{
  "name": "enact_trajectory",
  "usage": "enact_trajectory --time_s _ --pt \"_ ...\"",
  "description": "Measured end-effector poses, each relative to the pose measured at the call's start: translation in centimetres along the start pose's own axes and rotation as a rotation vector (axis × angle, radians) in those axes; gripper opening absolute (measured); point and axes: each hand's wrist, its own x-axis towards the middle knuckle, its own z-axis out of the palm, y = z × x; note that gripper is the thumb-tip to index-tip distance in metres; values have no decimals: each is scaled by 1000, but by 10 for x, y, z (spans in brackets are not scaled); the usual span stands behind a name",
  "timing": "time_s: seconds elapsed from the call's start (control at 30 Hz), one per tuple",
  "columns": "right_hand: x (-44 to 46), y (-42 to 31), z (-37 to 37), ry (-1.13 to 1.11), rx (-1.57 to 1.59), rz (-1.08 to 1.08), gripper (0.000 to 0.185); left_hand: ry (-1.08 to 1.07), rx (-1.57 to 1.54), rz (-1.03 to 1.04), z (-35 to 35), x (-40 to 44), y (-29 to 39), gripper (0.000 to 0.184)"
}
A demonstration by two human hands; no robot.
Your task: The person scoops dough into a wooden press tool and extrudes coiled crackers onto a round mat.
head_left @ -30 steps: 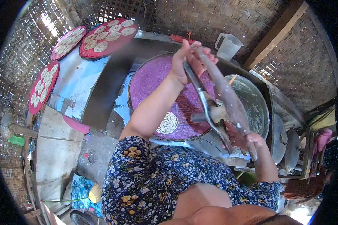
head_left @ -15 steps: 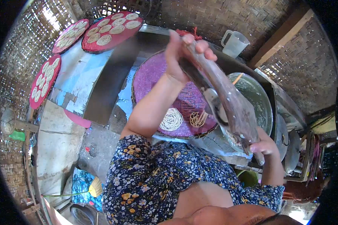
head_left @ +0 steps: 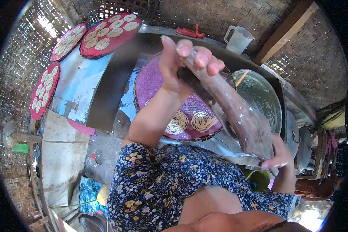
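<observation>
A worn wooden press (head_left: 239, 110) with two long arms slants across the middle, above a round tray lined with purple cloth (head_left: 149, 83). My left hand (head_left: 195, 60) is closed round its upper end, thumb standing up. At the lower end, my right hand (head_left: 280, 154) grips the press, its fingers partly hidden behind the wood. Beneath it on the cloth lie a coil of pale dough strands (head_left: 177, 123) and, to its right, a looser coil (head_left: 202, 121). The tray's middle is partly covered by my left forearm and the press.
A large pot with whitish residue (head_left: 259, 91) and a stick in it stands to the right. Behind are a clear plastic jug (head_left: 239, 40) and red netting (head_left: 191, 31). Red round trays (head_left: 104, 48) with several coils each stand at the left. A green bucket (head_left: 258, 181) is low on the right.
The press has turned slightly, showing more of its outer side. The right-hand coil on the purple cloth has grown fuller and wider. Both hands keep their grip.
</observation>
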Motion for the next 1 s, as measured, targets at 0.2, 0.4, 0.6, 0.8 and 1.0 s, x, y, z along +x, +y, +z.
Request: enact_trajectory --time_s 0.2,0.4,0.6,0.8,1.0 --pt "23 -1 1 -26 -132 -164 79 -86 55 6 6 15 30 30" --pt "14 11 13 -135 57 -69 72 88 79 -48 27 -5 28 42" --pt "-5 29 18 -12 128 -25 76 168 -7 -78 20 -11 -2 53" --pt "-9 38 13 58 115 -4 78 282 -298 -234 -8 -5 -24 74" --pt "0 44 14 60 130 -14 78 430 570 -1112 -58 -92 -73 66"
